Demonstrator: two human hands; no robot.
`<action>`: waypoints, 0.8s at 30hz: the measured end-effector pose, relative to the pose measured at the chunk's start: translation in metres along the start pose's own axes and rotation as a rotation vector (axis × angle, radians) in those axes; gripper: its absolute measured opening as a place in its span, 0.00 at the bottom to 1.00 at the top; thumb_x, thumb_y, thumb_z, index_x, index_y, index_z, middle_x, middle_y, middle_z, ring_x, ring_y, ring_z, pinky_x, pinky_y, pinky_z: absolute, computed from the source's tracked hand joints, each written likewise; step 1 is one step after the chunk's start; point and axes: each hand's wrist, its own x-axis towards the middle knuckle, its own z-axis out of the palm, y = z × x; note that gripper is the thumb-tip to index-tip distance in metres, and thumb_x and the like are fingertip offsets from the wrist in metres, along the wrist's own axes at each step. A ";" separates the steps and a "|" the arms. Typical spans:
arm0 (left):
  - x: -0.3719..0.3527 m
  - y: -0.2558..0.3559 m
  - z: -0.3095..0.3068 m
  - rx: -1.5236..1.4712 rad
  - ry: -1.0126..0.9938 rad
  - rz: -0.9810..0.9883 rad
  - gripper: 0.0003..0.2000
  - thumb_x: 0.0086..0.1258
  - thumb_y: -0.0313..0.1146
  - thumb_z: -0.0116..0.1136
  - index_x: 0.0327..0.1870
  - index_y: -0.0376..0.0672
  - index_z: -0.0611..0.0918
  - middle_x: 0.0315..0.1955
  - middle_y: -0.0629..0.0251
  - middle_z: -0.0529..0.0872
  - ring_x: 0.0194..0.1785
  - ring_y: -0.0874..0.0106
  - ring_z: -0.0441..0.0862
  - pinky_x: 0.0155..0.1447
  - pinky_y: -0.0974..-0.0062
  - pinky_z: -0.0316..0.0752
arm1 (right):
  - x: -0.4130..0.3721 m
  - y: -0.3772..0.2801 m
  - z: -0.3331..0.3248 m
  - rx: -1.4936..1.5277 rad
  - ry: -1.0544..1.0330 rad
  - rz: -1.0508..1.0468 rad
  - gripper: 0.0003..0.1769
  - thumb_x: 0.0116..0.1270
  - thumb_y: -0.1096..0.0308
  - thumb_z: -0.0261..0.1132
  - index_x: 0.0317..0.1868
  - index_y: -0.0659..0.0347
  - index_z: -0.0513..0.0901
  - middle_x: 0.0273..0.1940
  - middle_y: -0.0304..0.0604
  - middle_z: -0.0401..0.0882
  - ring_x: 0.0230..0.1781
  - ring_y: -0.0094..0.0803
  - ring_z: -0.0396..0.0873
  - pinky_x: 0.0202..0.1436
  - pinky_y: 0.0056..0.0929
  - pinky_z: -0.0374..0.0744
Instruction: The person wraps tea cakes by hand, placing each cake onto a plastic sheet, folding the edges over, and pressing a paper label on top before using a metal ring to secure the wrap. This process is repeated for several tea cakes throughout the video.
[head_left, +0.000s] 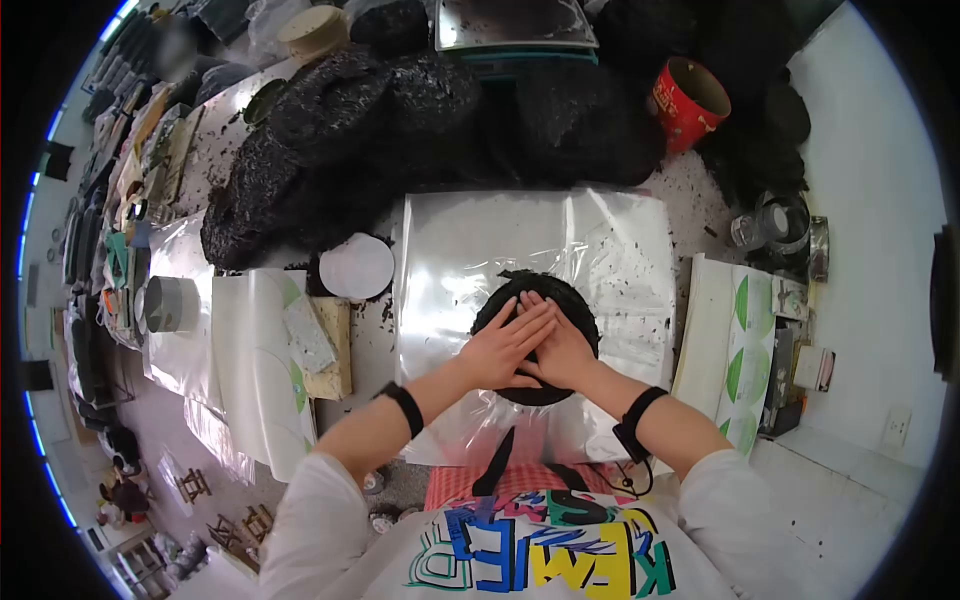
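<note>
A round, flat black cake of matted, leafy-looking material [580,302] lies on a clear plastic sheet [450,240] in front of me. My left hand [508,345] rests flat on it with the fingers stretched up to the right. Beside and partly under it, my right hand [562,347] also lies flat on the cake, fingers pointing up to the left. The fingertips of both hands overlap near its top, and the palms cover much of its middle. Small black flecks dot the sheet on the right.
Large heaps of black material [350,130] fill the back of the table. A red tub [690,100] and a scale [515,25] stand among them. Left are a white disc [357,266], a metal ring [170,304] and plastic packs [255,360]; a glass jar [765,226] stands right.
</note>
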 end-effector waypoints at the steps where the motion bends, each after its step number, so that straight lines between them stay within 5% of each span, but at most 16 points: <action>1: 0.006 -0.006 0.006 0.005 -0.057 0.059 0.50 0.54 0.62 0.61 0.73 0.36 0.59 0.74 0.51 0.56 0.78 0.58 0.49 0.76 0.47 0.44 | 0.003 0.002 0.004 -0.046 -0.086 0.026 0.50 0.64 0.40 0.55 0.74 0.70 0.51 0.77 0.55 0.45 0.79 0.45 0.42 0.80 0.42 0.44; 5: 0.020 -0.013 0.020 0.088 -0.110 0.096 0.53 0.53 0.66 0.58 0.73 0.33 0.58 0.74 0.50 0.56 0.79 0.58 0.49 0.74 0.40 0.44 | 0.012 0.006 0.010 -0.208 -0.189 0.065 0.48 0.65 0.43 0.51 0.75 0.68 0.49 0.77 0.53 0.45 0.79 0.43 0.42 0.79 0.42 0.44; 12: 0.028 -0.022 0.050 0.271 -0.093 0.045 0.48 0.54 0.61 0.57 0.73 0.38 0.60 0.74 0.53 0.57 0.79 0.57 0.49 0.72 0.40 0.51 | 0.014 0.023 0.054 -0.251 -0.092 0.105 0.52 0.56 0.46 0.60 0.76 0.64 0.50 0.77 0.53 0.47 0.78 0.46 0.45 0.78 0.44 0.47; 16: 0.029 -0.023 0.028 0.127 -0.010 0.038 0.42 0.56 0.52 0.62 0.71 0.38 0.63 0.73 0.54 0.60 0.77 0.57 0.53 0.72 0.44 0.53 | 0.022 0.012 0.031 -0.277 -0.066 0.137 0.46 0.60 0.47 0.61 0.74 0.62 0.57 0.76 0.51 0.52 0.78 0.43 0.47 0.78 0.39 0.49; 18: 0.025 -0.036 0.004 -0.250 0.206 -0.028 0.39 0.58 0.45 0.65 0.69 0.38 0.64 0.69 0.52 0.65 0.73 0.54 0.59 0.74 0.50 0.53 | 0.022 0.008 0.022 -0.113 -0.253 0.177 0.50 0.58 0.39 0.62 0.73 0.64 0.59 0.75 0.52 0.53 0.77 0.43 0.48 0.79 0.40 0.48; 19: 0.022 -0.041 -0.019 0.052 0.510 -0.154 0.38 0.54 0.36 0.71 0.66 0.36 0.67 0.66 0.49 0.68 0.71 0.52 0.62 0.72 0.54 0.57 | 0.018 0.011 0.031 -0.258 -0.027 0.074 0.55 0.55 0.34 0.62 0.72 0.67 0.59 0.75 0.52 0.52 0.78 0.42 0.47 0.79 0.40 0.47; 20: 0.024 -0.057 -0.031 0.060 0.746 -0.512 0.36 0.55 0.35 0.71 0.65 0.35 0.68 0.64 0.49 0.70 0.69 0.50 0.64 0.73 0.56 0.56 | 0.017 0.012 0.032 -0.239 -0.003 0.073 0.55 0.55 0.34 0.62 0.72 0.68 0.59 0.75 0.51 0.52 0.78 0.42 0.47 0.79 0.40 0.47; 21: 0.025 -0.084 -0.036 0.080 1.026 -0.691 0.31 0.58 0.37 0.68 0.61 0.35 0.71 0.60 0.49 0.75 0.61 0.47 0.72 0.65 0.57 0.66 | 0.016 0.011 0.032 -0.219 0.015 0.063 0.55 0.56 0.35 0.62 0.72 0.69 0.59 0.76 0.51 0.52 0.78 0.42 0.47 0.79 0.40 0.47; 22: 0.018 -0.126 -0.022 -0.254 0.720 -1.064 0.20 0.59 0.32 0.68 0.50 0.34 0.77 0.43 0.50 0.83 0.42 0.51 0.80 0.48 0.63 0.75 | 0.016 0.013 0.031 -0.228 0.018 0.059 0.55 0.56 0.35 0.62 0.72 0.69 0.59 0.76 0.51 0.52 0.78 0.42 0.47 0.79 0.40 0.47; 23: 0.017 -0.115 -0.023 -0.254 0.725 -1.067 0.20 0.59 0.32 0.68 0.50 0.34 0.77 0.43 0.50 0.83 0.42 0.51 0.80 0.48 0.63 0.75 | 0.014 0.011 0.031 -0.214 0.030 0.056 0.55 0.56 0.36 0.63 0.71 0.70 0.59 0.75 0.52 0.52 0.78 0.43 0.48 0.79 0.41 0.47; 24: 0.024 -0.093 -0.033 -0.352 0.585 -0.784 0.16 0.61 0.32 0.66 0.45 0.35 0.77 0.35 0.53 0.83 0.36 0.56 0.80 0.41 0.65 0.75 | 0.016 0.010 0.032 -0.199 0.046 0.050 0.55 0.56 0.37 0.64 0.71 0.71 0.59 0.75 0.53 0.53 0.77 0.43 0.48 0.79 0.41 0.48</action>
